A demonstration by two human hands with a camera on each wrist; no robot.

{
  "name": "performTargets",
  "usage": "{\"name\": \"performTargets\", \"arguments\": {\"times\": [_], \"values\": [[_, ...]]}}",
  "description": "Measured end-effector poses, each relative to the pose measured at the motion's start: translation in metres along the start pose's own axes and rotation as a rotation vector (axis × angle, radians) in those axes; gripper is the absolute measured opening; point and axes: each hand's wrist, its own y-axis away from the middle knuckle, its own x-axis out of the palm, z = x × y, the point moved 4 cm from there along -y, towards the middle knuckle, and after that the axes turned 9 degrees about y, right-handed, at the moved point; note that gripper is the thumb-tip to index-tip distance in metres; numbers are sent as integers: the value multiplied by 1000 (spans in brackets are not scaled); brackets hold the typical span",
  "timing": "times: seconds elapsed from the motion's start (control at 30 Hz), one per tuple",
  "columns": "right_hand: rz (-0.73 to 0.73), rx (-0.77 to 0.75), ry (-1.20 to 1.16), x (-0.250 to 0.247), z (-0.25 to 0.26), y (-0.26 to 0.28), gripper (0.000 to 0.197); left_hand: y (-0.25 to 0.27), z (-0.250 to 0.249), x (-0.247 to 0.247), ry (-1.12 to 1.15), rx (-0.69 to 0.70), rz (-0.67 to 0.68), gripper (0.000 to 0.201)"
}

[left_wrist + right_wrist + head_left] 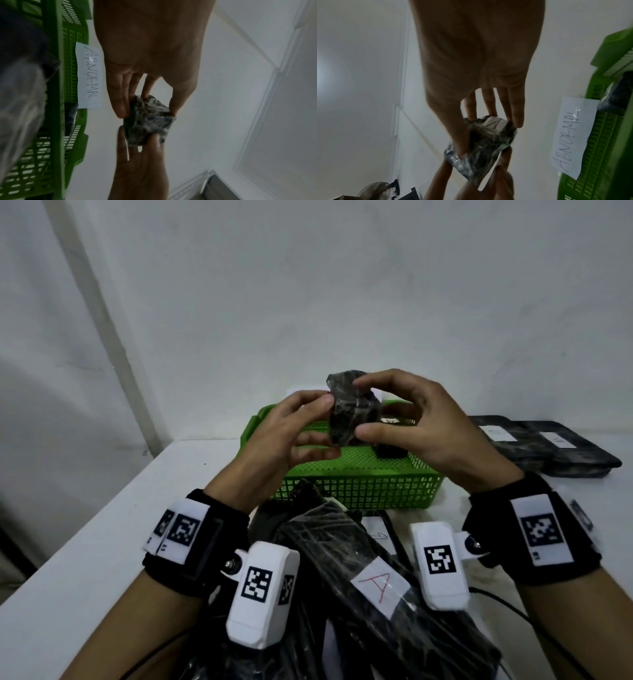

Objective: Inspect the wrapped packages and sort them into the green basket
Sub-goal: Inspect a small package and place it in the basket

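A small black package wrapped in clear film (352, 409) is held in the air above the green basket (356, 487). My left hand (301, 422) pinches its left side, and my right hand (387, 412) pinches its top and lower right. In the left wrist view the package (147, 120) sits between fingertips of both hands. The right wrist view shows the package (482, 147) with a white label on one face. One small dark package (390, 451) lies inside the basket. A paper tag reading ABNORMAL (90, 75) hangs on the basket's far wall.
A pile of long black wrapped packages (359, 587), one labelled with a red A, lies on the white table (102, 542) in front of the basket. Flat dark packages with white labels (544, 446) lie at the right. A white wall stands close behind.
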Motion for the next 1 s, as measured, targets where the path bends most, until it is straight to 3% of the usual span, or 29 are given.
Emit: {"name": "performTargets", "arguments": {"times": [0.1, 0.2, 0.27, 0.37, 0.47, 0.6, 0.7, 0.83, 0.9, 1.0], "values": [[40, -14, -115, 3, 0, 1, 53, -1, -1, -2, 11, 31, 5, 50], [-41, 24, -123, 5, -3, -1, 52, 0, 2, 1, -65, 56, 22, 57], [-113, 119, -53, 4, -11, -3, 59, 1, 3, 4, -150, 80, 47, 60], [-51, 271, -81, 10, -22, -4, 66, 5, 0, 5, -238, 109, 84, 63], [-89, 285, -186, 11, -22, -6, 53, 7, -3, 8, -234, 111, 121, 61], [-171, 202, -88, 8, -18, -6, 52, 7, -3, 10, -230, 127, 97, 59], [-146, 159, -136, 5, -13, -4, 46, 7, -6, 8, -315, 212, 111, 64], [-5, 185, -286, 3, -4, -2, 22, 8, -10, 4, -527, 359, 109, 73], [-26, 176, -338, 3, 1, -2, 15, 7, -12, 3, -610, 419, 96, 71], [-97, 165, -322, 6, 4, -4, 20, 7, -12, 4, -633, 477, 116, 57]]}}
